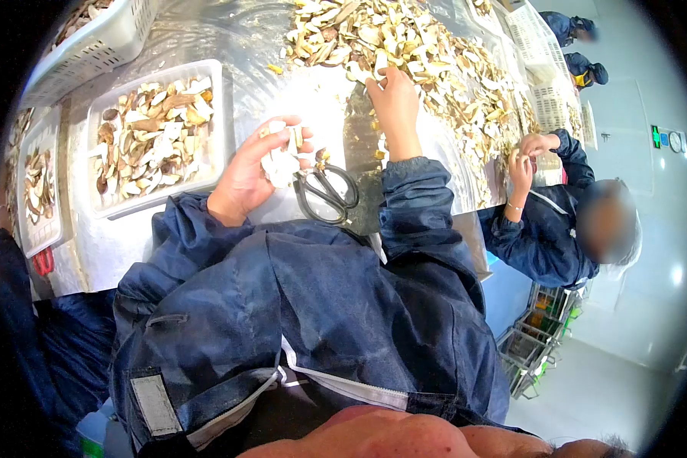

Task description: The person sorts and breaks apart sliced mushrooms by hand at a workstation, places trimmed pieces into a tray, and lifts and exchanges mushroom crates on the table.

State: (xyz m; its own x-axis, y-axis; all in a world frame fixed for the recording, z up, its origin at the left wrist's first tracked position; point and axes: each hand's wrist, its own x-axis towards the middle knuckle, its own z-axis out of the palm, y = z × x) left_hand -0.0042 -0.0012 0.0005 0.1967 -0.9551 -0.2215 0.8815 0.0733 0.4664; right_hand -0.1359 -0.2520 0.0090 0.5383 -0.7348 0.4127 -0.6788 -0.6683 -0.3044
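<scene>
My left hand [253, 169] is closed around several pale cut mushroom pieces [281, 162], held palm up above the metal table. My right hand [397, 107] reaches to the near edge of a large heap of sliced mushrooms [435, 72], thumb and forefinger bent together at a mushroom slice; the fingertips partly hide it. Between my hands and close to my body lies a pair of scissors [328, 200] with black loop handles, its blades mostly out of sight. A white tray [220, 126] of cut mushrooms stands left of my left hand.
A smaller tray [59, 206] of slices and red handles [43, 262] lie at far left. A white crate [122, 47] stands behind the trays. At right, a co-worker [546, 221] handles something at the heap's edge. More crates [534, 38] line the far side.
</scene>
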